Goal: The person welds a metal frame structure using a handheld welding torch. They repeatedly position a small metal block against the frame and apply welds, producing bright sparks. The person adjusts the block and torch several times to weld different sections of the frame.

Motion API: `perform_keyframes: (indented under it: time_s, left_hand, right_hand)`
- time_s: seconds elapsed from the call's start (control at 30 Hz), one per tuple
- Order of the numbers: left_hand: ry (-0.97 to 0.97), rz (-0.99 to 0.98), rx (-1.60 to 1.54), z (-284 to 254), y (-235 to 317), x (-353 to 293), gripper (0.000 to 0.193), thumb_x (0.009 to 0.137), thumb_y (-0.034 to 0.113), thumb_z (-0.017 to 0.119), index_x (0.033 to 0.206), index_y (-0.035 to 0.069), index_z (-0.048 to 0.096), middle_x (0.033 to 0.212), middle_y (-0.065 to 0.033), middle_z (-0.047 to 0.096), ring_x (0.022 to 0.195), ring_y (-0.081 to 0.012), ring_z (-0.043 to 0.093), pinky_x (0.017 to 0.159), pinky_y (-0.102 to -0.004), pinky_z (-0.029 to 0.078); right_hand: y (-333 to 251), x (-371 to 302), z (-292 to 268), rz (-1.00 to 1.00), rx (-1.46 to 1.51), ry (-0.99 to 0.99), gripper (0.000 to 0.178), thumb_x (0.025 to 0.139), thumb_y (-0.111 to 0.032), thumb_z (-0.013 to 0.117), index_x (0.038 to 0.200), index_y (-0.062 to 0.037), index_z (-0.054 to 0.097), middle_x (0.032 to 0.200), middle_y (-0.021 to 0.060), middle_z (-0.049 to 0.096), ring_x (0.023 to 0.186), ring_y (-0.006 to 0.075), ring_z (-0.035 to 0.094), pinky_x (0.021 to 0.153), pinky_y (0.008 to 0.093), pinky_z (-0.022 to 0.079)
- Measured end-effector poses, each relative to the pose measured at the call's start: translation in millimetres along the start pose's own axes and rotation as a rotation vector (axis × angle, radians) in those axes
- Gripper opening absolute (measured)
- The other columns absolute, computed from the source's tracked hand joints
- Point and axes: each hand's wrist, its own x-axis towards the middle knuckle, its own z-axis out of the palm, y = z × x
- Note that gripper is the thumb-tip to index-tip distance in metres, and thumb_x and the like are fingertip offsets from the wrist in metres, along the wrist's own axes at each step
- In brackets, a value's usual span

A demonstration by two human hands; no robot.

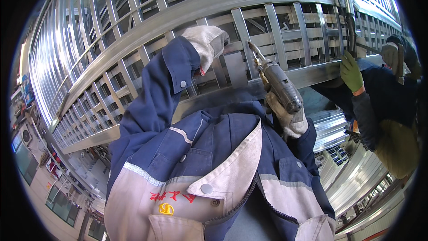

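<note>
My right hand [287, 118], in a pale work glove, is wrapped around a dark grey angle grinder [281, 85]. The tool's worn, tan-edged disc shows nearly edge-on, beside an upright bar of the metal frame [249, 2]. My left hand [208, 44], also gloved, rests at the frame's slats, its fingers curled and partly hidden. What they grip, if anything, I cannot make out. Between my hands a flat grey plate [236, 69] lies against the frame.
At the right a co-worker's green-gloved hand [351, 71] is at the frame near a black hose-like handle [351, 31]. More silvery metal profiles [330, 131] lie below it. Long bright metal bars [53, 58] stretch across the left.
</note>
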Motion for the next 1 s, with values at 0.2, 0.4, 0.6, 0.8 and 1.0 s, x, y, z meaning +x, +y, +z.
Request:
perform_keyframes:
  time_s: [0.2, 0.4, 0.6, 0.8, 1.0]
  left_hand:
    - [-0.047, -0.192, -0.240, -10, -23, 22, 0.030, 0.101, 0.002, 0.079, 0.130, 0.004, 0.082, 0.107, -0.0047, 0.082, 0.090, -0.0170, 0.073, 0.085, -0.0325, 0.062]
    - [0.019, 0.584, 0.641, -16, -30, 45, 0.035, 0.108, 0.008, 0.067, 0.139, -0.009, 0.067, 0.086, -0.0177, 0.071, 0.063, -0.0302, 0.071, 0.051, -0.0460, 0.058]
    - [0.054, 0.927, 0.922, -14, -42, 54, 0.037, 0.113, 0.012, 0.061, 0.135, -0.018, 0.060, 0.078, -0.0247, 0.065, 0.049, -0.0389, 0.069, 0.034, -0.0537, 0.056]
    - [-0.047, 0.016, 0.088, -18, -38, 30, 0.040, 0.094, -0.002, 0.082, 0.134, 0.001, 0.078, 0.106, -0.0140, 0.082, 0.090, -0.0225, 0.077, 0.076, -0.0359, 0.063]
    - [-0.004, -0.072, 0.298, 2, 41, -7, 0.037, 0.098, 0.014, 0.091, 0.133, 0.006, 0.080, 0.120, -0.0126, 0.084, 0.107, -0.0245, 0.077, 0.100, -0.0368, 0.062]
  right_hand:
    - [-2, -1, -1, -0.021, -0.001, 0.001, 0.056, 0.106, -0.009, 0.084, 0.156, -0.0004, 0.062, 0.116, 0.0052, 0.076, 0.092, 0.0095, 0.072, 0.080, 0.0266, 0.060]
    - [4, 0, -1, -0.010, 0.019, -0.004, 0.057, 0.105, -0.010, 0.085, 0.157, -0.0004, 0.061, 0.115, 0.0050, 0.075, 0.088, 0.0097, 0.070, 0.078, 0.0272, 0.059]
    - [5, -1, 0, -0.001, 0.007, 0.000, 0.061, 0.103, -0.013, 0.085, 0.157, 0.0001, 0.061, 0.115, 0.0051, 0.075, 0.090, 0.0104, 0.070, 0.080, 0.0276, 0.059]
    - [-1, 1, 6, -0.030, -0.012, 0.008, 0.058, 0.101, -0.014, 0.085, 0.153, 0.0012, 0.065, 0.113, 0.0048, 0.075, 0.091, 0.0114, 0.071, 0.083, 0.0290, 0.060]
    - [-11, -2, 8, -0.003, -0.046, 0.012, 0.054, 0.102, -0.012, 0.084, 0.151, 0.0023, 0.066, 0.113, 0.0054, 0.076, 0.096, 0.0116, 0.073, 0.087, 0.0301, 0.062]
